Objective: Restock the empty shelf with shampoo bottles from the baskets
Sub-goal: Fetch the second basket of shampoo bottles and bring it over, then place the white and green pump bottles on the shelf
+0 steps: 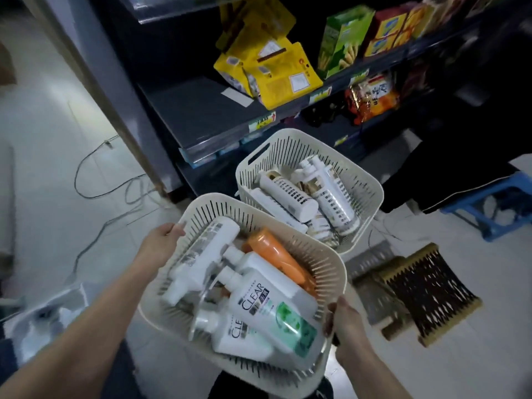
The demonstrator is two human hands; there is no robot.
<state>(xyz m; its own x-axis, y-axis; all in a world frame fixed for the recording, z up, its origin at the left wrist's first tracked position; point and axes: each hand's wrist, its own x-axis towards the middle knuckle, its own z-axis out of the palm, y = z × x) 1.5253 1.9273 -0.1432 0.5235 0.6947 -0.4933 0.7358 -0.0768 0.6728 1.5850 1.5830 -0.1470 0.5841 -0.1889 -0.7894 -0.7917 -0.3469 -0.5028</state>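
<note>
I hold a cream slotted basket (pixel 325 256) in the air in front of the shelves. My left hand (pixel 161 240) grips its left rim and my right hand (pixel 342 321) grips its right rim. Inside lie several bottles: white Clear shampoo bottles (pixel 273 309), another white bottle (pixel 201 254) and an orange bottle (pixel 276 254). A second cream basket (pixel 371 185) sits just beyond, holding several white bottles (pixel 290 194) on their sides. The dark shelf (pixel 190 110) has a bare stretch on its left part.
Yellow snack boxes (pixel 279 73), a green box (pixel 342 38) and red packs stand on the shelf's right part. A woven stool (pixel 429 292) and a blue stool (pixel 495 203) stand on the tiled floor at right. Cables (pixel 95 174) trail across the floor at left.
</note>
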